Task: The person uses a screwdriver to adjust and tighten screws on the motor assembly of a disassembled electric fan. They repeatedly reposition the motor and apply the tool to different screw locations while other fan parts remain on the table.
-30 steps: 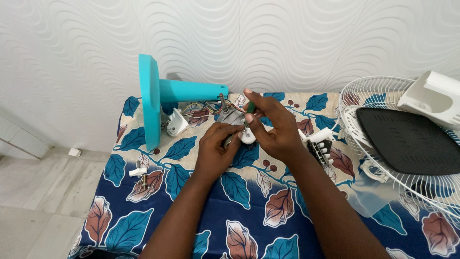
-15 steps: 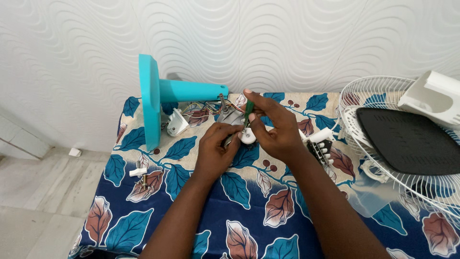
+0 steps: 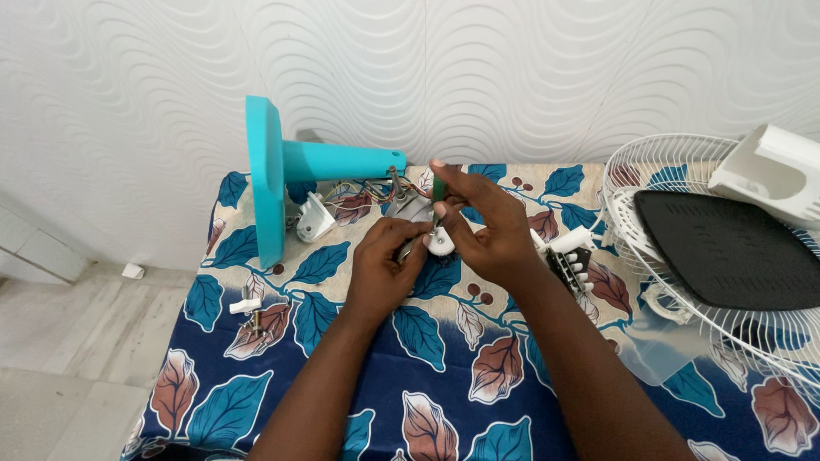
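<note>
At frame centre the left hand [image 3: 382, 271] is pinching the small white part [image 3: 440, 243] steady while the right hand [image 3: 487, 230] is gripping a green-handled screwdriver [image 3: 438, 189] upright on it, best kept vertical, pressing gently

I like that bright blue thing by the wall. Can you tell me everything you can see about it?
The turquoise fan stand looks like smooth plastic. It lies tipped on its side on the leaf-patterned tablecloth, its flat base standing on edge at the left and its round column pointing right along the wall. Coloured wires spill from the column's open end toward the hands. A small white bracket sits just beside the base. Neither hand touches it.
</note>
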